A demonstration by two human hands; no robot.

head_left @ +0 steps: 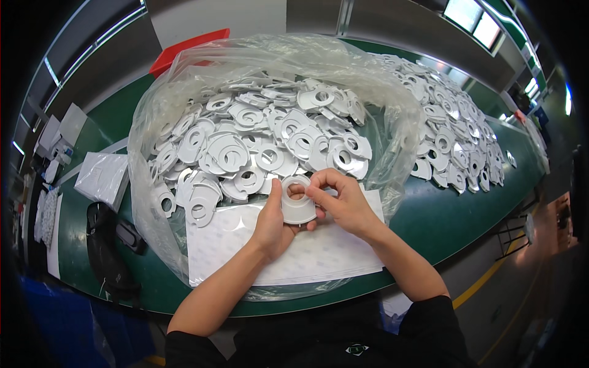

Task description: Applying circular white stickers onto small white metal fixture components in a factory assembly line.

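Note:
A white plastic part (299, 211) with a round hole and a flared lower edge is held up in front of me. My left hand (270, 222) grips it from the left, its fingers passing behind and beneath it. At the upper right of the ring, my right hand (345, 203) pinches the rim between thumb and forefinger. Below both hands lies a white sheet (245, 264) with a glossy strip along its far side. Beyond it, a heap of similar white parts (236, 150) sits on an opened clear plastic bag (150, 184).
A second heap of white parts (451, 135) covers the right side of the green table (423, 227). At the left are a black pouch (107, 251), a dark small case (130, 236) and a plastic-wrapped white pack (103, 178). A red tray (184, 52) stands behind the bag.

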